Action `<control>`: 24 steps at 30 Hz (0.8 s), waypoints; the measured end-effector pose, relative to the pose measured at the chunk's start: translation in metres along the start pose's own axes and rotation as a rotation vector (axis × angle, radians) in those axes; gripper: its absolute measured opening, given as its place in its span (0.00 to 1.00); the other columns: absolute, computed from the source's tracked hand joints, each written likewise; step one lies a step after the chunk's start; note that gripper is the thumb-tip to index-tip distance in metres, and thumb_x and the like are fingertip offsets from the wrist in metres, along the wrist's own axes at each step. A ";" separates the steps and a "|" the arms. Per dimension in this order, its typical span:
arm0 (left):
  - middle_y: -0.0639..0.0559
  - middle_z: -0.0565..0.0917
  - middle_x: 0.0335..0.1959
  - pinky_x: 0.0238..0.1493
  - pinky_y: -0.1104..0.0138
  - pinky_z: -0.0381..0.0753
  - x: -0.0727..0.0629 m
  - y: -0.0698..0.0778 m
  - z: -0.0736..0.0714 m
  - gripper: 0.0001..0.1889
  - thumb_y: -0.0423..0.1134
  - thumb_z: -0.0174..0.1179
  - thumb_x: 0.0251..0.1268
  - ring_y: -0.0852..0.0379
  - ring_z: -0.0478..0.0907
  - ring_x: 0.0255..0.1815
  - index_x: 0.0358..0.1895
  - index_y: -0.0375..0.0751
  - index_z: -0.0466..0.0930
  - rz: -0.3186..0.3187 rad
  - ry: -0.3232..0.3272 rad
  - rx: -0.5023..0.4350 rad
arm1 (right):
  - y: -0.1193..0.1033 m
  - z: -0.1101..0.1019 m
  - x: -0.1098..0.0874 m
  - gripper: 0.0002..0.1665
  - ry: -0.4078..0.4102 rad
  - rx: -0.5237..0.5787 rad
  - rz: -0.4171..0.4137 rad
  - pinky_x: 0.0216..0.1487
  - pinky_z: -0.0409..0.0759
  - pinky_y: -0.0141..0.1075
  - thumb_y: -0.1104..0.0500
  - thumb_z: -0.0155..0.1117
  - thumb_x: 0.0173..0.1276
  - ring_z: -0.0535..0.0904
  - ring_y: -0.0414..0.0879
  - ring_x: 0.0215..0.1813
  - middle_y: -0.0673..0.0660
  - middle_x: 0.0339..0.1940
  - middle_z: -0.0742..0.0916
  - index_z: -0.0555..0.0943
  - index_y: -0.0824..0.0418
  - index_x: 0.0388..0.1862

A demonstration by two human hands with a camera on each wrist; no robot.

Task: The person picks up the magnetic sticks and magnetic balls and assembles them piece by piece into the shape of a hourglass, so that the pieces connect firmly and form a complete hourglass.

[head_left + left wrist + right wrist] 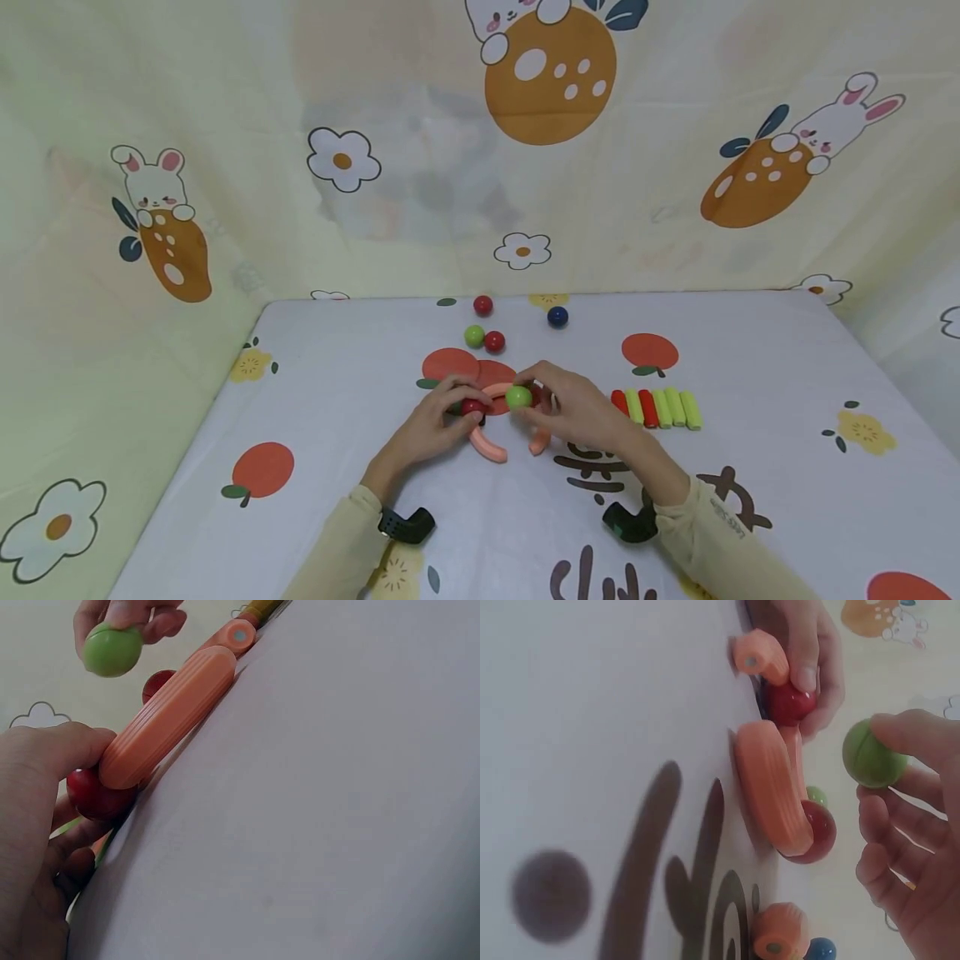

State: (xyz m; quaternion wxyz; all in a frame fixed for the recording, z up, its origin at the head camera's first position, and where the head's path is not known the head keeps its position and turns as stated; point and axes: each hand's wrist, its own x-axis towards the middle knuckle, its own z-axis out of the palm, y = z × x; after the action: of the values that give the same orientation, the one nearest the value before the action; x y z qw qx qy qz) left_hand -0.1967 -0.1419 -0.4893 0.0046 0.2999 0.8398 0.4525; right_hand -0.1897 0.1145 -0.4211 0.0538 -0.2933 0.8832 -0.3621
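Note:
My left hand [437, 421] grips a glossy red ball [472, 407] beside curved orange ribbed pieces [489, 447] on the table. In the left wrist view, the thumb lies by the end of one orange piece [172, 720], which meets that red ball [97, 793]. Between thumb and fingers, my right hand [576, 410] pinches a light green ball [518, 397], raised above the tabletop. A second red ball [821, 832] sits against an orange piece [769, 787] in the right wrist view. From above, my right hand partly hides that side of the arrangement.
Two red balls [483, 306], a green ball [474, 336] and a dark blue ball [557, 317] lie toward the back. Right of my right hand is a row of red and yellow-green short sticks [656, 408]. A patterned cloth [420, 225] hangs behind the table.

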 end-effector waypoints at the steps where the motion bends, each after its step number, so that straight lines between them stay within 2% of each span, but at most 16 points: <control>1: 0.58 0.72 0.56 0.65 0.52 0.68 0.000 0.000 0.000 0.12 0.40 0.59 0.65 0.60 0.64 0.64 0.51 0.54 0.80 -0.001 -0.001 0.001 | -0.001 0.001 -0.001 0.23 -0.007 0.003 -0.016 0.29 0.73 0.28 0.55 0.68 0.61 0.75 0.45 0.35 0.47 0.37 0.78 0.74 0.50 0.55; 9: 0.59 0.72 0.56 0.64 0.54 0.69 0.000 -0.002 0.000 0.12 0.40 0.59 0.65 0.60 0.66 0.62 0.50 0.52 0.80 0.022 0.001 0.019 | -0.005 0.010 -0.011 0.22 -0.074 -0.044 -0.085 0.28 0.72 0.27 0.53 0.69 0.60 0.74 0.41 0.30 0.44 0.38 0.77 0.76 0.49 0.53; 16: 0.58 0.71 0.57 0.65 0.53 0.68 -0.001 -0.001 0.000 0.12 0.42 0.59 0.65 0.60 0.65 0.63 0.50 0.54 0.79 0.002 -0.003 0.017 | -0.006 0.015 -0.019 0.20 -0.144 -0.109 -0.100 0.33 0.73 0.26 0.52 0.68 0.61 0.74 0.40 0.38 0.42 0.45 0.78 0.76 0.47 0.53; 24: 0.58 0.71 0.57 0.65 0.53 0.68 -0.001 0.000 -0.001 0.11 0.44 0.58 0.66 0.60 0.65 0.63 0.50 0.54 0.79 0.012 -0.004 0.018 | -0.002 0.018 -0.025 0.19 -0.227 -0.122 -0.099 0.33 0.75 0.26 0.51 0.63 0.65 0.73 0.34 0.30 0.42 0.36 0.77 0.74 0.45 0.55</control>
State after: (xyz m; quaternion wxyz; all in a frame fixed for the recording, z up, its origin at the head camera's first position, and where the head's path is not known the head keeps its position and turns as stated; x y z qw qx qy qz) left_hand -0.1963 -0.1427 -0.4893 0.0010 0.3059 0.8421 0.4441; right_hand -0.1625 0.1164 -0.4358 0.1177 -0.3784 0.8761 -0.2746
